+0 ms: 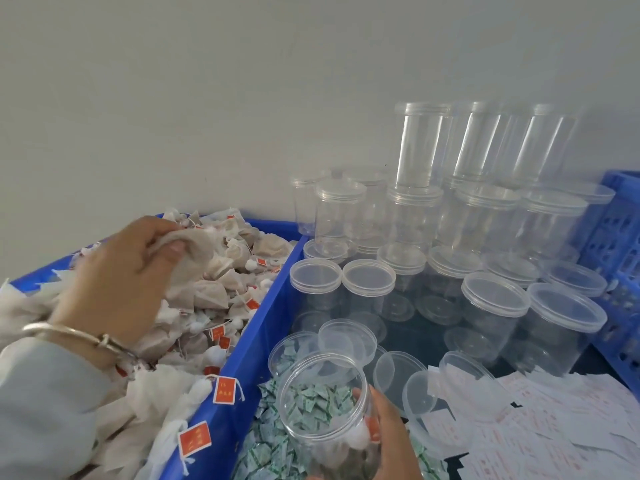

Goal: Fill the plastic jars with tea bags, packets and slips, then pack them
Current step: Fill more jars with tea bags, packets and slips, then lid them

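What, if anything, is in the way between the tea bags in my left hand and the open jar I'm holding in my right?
Nothing visible blocks it. The left hand grips tea bags over the blue bin; the open jar, held in the right hand, has no lid on its mouth. Only the bin's wall lies between, below the path.

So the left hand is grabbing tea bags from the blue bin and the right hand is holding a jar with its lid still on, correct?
Not quite. In the head view the open jar in the right hand has no lid; its mouth is uncovered and a tea bag or two lies inside. The rest stands: the left hand grips tea bags over the blue bin.
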